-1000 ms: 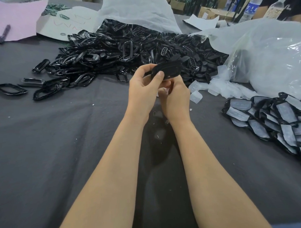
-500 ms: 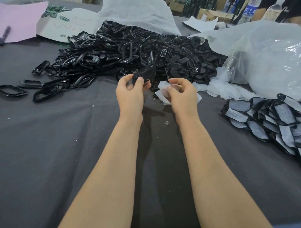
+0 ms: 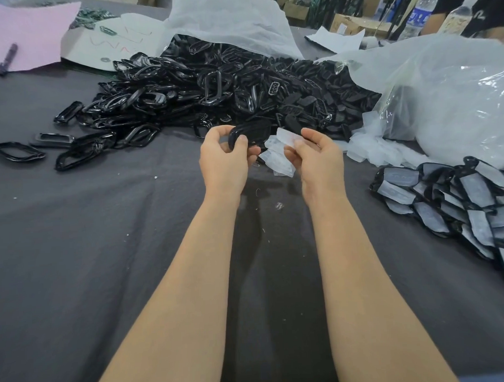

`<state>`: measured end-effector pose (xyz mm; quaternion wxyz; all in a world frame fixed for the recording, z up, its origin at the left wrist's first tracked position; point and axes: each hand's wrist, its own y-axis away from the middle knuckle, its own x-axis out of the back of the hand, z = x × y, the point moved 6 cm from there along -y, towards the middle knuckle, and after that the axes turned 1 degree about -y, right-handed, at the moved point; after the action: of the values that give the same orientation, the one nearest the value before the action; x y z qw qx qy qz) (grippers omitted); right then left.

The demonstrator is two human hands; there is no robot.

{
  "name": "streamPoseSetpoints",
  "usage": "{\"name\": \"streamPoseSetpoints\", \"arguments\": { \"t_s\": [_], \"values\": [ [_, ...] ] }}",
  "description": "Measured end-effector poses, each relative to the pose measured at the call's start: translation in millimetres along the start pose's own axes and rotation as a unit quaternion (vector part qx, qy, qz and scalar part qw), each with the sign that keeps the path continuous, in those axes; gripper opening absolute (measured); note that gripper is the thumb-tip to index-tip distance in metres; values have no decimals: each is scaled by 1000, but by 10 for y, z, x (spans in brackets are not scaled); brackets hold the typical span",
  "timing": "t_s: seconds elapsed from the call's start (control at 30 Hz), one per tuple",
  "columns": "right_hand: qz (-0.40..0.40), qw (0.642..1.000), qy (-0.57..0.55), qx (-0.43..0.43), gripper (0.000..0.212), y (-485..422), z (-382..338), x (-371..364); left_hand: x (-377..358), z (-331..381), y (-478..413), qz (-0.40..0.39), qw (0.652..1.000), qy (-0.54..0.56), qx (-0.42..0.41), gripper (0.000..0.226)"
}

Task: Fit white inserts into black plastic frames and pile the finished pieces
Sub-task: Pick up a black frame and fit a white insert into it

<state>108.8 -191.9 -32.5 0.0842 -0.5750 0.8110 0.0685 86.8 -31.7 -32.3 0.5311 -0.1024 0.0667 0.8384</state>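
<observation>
Hands part at mid-frame: the left hand (image 3: 222, 163) grips a black frame (image 3: 253, 133), the right hand (image 3: 318, 160) pinches a fan of white inserts (image 3: 277, 158) just beside it, so another fitting looks imminent, finished pile (image 3: 457, 200) waiting at right.

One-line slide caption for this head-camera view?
Left hand grips a black plastic frame; right hand pinches thin white inserts.

The dark grey tabletop (image 3: 76, 254) carries a heap of black frames (image 3: 213, 86) far centre, strays trailing left. At right lie loose white inserts (image 3: 369, 149) beside a clear plastic bag (image 3: 456, 103), with finished pieces (image 3: 459, 200) piled nearer. A pink sheet (image 3: 31, 30) lies far left.
</observation>
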Motion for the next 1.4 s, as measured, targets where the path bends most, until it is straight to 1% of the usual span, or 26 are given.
{"name": "streamPoseSetpoints", "arguments": {
  "t_s": [0.03,0.13,0.2,0.27,0.37,0.4,0.47,0.57,0.63,0.7,0.8,0.87,0.9,1.0,1.13,1.23,1.33,1.4],
  "values": [
    [2,1000,-19,-11,17,3,7,2,1,3,1,0,1000,-1,-2,24],
    [14,997,-71,-22,11,17,-14,16,-4,-1,5,-3,1000,4,-3,25],
    [23,994,-104,-20,14,23,-34,27,-10,-1,4,-6,1000,7,-3,26],
    [23,996,-90,-3,15,32,-61,36,-14,-2,3,-7,1000,9,-2,25],
    [31,999,12,37,15,46,-112,63,-16,-1,2,-9,1000,15,-1,25],
    [33,998,28,42,15,48,-119,66,-16,-1,1,-10,1000,16,0,24],
    [24,999,20,39,14,60,-130,48,-20,-4,1,-12,1000,14,1,24],
    [-17,998,-54,19,13,89,-138,-50,-27,-10,3,-12,1000,13,2,24],
    [-31,997,-72,27,12,103,-157,-95,-30,-6,6,-10,1000,11,0,25],
    [-39,996,-36,67,12,124,-189,-117,-36,-2,9,-13,1000,7,-3,26],
    [-74,987,51,129,12,184,-223,-191,-57,-3,18,-25,1000,-2,-8,27],
    [-86,980,96,150,18,217,-215,-237,-78,-1,27,-37,999,-16,-13,26],
    [-86,977,113,156,17,228,-211,-254,-88,1,34,-43,999,-23,-18,25],
    [-67,972,144,176,8,244,-217,-261,-116,25,47,-59,997,-41,-38,25],
    [-34,967,161,196,6,242,-237,-229,-171,49,76,-81,992,-63,-68,21],
    [-20,963,180,200,5,253,-227,-241,-212,72,99,-96,987,-83,-96,22],
    [8,960,198,200,1,233,-225,-205,-200,75,88,-86,989,-79,-95,28],
    [18,960,202,195,5,226,-228,-181,-190,72,81,-80,991,-69,-87,29]
  ]
}}
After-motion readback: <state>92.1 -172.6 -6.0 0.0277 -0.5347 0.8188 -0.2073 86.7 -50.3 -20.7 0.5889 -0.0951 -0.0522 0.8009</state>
